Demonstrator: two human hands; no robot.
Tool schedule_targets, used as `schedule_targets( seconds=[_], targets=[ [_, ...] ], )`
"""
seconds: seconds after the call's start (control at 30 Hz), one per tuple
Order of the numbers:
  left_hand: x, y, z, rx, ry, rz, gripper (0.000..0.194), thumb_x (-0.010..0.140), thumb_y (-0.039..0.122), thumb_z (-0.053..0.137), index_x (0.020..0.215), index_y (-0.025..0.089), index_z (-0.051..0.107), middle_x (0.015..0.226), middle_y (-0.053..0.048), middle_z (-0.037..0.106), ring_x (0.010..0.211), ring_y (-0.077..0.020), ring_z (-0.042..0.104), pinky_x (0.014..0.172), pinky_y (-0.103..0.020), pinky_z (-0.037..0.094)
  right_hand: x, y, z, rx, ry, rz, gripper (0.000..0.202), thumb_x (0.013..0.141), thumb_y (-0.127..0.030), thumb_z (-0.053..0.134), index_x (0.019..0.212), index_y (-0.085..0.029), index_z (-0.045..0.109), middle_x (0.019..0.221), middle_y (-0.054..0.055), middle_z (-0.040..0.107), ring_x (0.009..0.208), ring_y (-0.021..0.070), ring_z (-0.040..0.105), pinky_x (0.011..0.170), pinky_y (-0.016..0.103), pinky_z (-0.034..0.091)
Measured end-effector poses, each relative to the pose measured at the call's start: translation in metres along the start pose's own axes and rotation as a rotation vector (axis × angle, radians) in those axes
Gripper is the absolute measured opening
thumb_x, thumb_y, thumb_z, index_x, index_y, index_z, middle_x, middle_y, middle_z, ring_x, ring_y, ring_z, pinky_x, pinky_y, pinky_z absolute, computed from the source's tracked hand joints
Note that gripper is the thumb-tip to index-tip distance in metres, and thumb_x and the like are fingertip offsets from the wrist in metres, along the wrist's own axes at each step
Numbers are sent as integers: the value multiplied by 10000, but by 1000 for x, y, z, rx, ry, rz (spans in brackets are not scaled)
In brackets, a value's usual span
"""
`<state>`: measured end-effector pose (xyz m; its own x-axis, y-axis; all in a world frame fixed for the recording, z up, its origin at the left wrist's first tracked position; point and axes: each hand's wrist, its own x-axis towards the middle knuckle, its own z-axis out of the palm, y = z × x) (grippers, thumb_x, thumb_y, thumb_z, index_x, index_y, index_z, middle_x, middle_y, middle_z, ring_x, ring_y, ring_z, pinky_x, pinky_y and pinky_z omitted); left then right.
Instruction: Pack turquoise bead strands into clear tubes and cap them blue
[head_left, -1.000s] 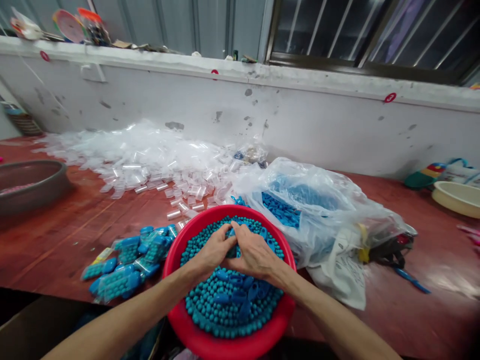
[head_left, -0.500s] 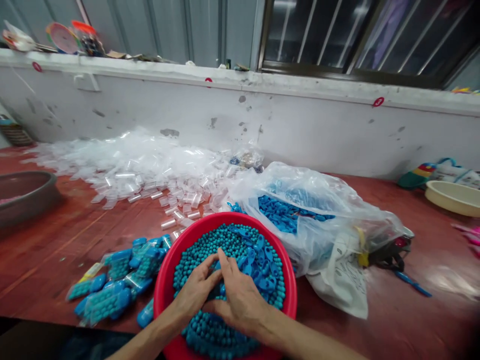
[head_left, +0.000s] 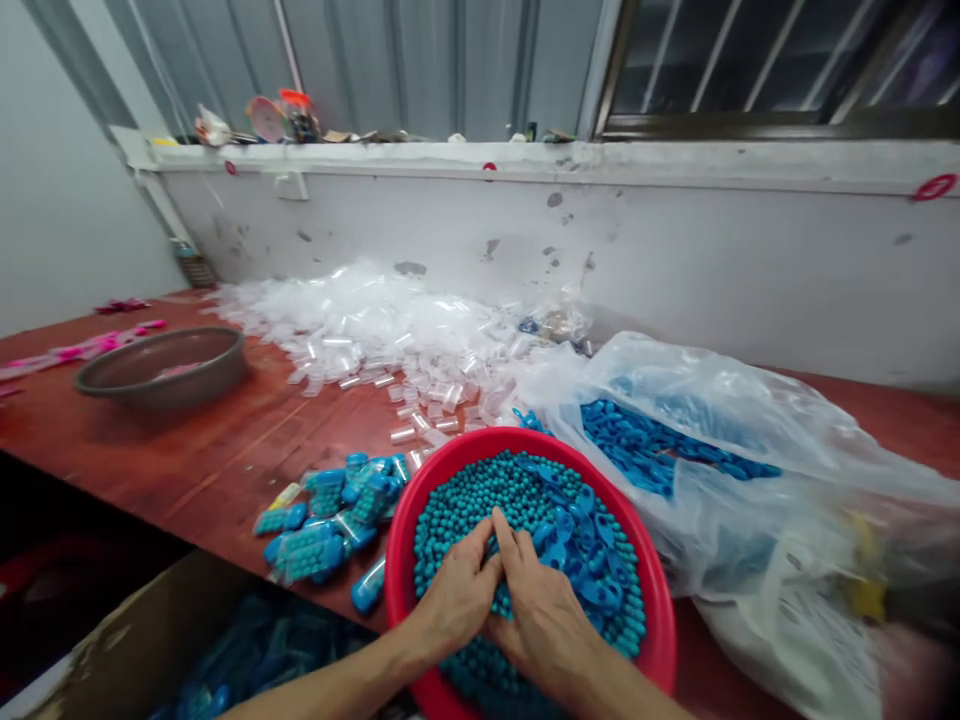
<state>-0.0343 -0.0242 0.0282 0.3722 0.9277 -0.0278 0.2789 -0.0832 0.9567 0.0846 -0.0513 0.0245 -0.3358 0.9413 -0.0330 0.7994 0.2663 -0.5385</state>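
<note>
A red basin (head_left: 401, 560) at the table's front edge holds many small teal beads (head_left: 480, 490) and, on its right side, a heap of blue plastic caps (head_left: 589, 545). Over the beads, my left hand (head_left: 461, 585) and my right hand (head_left: 544, 610) meet at the fingertips, fingers bent together. Whatever lies between them is hidden by the fingers and the backs of the hands. Left of the basin, several clear containers filled with teal beads, with blue ends (head_left: 322, 540), lie in a pile on the red table (head_left: 225, 470).
Clear plastic pieces (head_left: 405, 320) spread along the wall. An open plastic bag (head_left: 697, 390) of blue parts lies right of the basin. At the left is a grey bowl (head_left: 161, 395). Below the table edge, a cardboard box (head_left: 127, 640) contains blue items.
The view has swung left, bringing the grey bowl fully into sight and revealing the cardboard box. Both hands remain together over the beads, their fingertips slightly closer.
</note>
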Motion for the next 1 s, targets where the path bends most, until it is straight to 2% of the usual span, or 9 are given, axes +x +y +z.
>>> schedule_targets(
  seconds=[0.07,0.17,0.27,0.33,0.47,0.6,0.7,0.87,1.0],
  targets=[
    [0,3,-23,132,67,38,280,808,269,397,1032,199,550,891,-21,623,794,-160,552,738,-253,418,3,2,-1,2,18,-29,759,756,-299,510,1369,-188,76,1281,179,365,1070,294,486,782,404,461],
    [0,-5,-72,397,308,38,359,820,293,382,1154,221,494,971,-36,624,846,-179,567,779,-273,407,5,13,1,-40,96,-29,709,786,-278,475,1368,-208,77,1346,162,303,1196,289,363,864,420,423],
    [-1,-30,-118,749,521,-59,410,833,281,343,1219,190,448,1030,-88,606,890,-218,567,799,-323,402,3,28,7,-92,118,-30,630,817,-254,417,1361,-221,102,1322,152,347,1145,263,437,844,396,448],
    [-5,-53,-136,943,604,-92,449,834,252,330,1271,162,384,1049,-119,589,929,-242,552,808,-356,399,0,37,12,-152,105,-39,584,824,-258,401,1350,-212,151,1298,161,382,1091,266,490,801,389,476],
    [-24,-100,-130,1141,590,53,442,795,164,372,1233,171,436,1176,-114,529,1166,-285,382,930,-434,306,0,49,23,-322,-25,-212,493,789,-287,477,1262,-218,358,1179,153,513,997,298,544,767,421,485],
    [-40,-132,-95,1148,297,238,444,751,149,417,1186,204,486,1235,-100,494,1202,-283,349,968,-480,254,7,38,36,-444,-221,-496,392,727,-323,572,1110,-295,492,1078,87,584,953,328,542,777,506,438],
    [-38,-142,-80,1147,182,331,478,777,195,420,1251,255,408,1307,-74,424,1240,-283,288,995,-509,196,8,21,34,-431,-282,-559,264,790,-296,499,1054,-292,511,1079,61,565,1006,290,498,839,499,388],
    [-20,-160,-88,1200,115,428,423,789,207,416,1191,325,472,1263,-16,481,1254,-258,265,1031,-517,84,7,18,16,-405,-339,-570,193,790,-311,485,956,-234,549,1016,45,544,1009,229,454,921,462,307],
    [-12,-173,-105,1217,127,482,432,753,157,436,1149,309,518,1251,-21,496,1239,-270,305,1015,-509,180,7,47,5,-514,-316,-505,138,809,-256,456,870,-221,575,949,48,542,993,227,443,909,475,291]
  ],
)
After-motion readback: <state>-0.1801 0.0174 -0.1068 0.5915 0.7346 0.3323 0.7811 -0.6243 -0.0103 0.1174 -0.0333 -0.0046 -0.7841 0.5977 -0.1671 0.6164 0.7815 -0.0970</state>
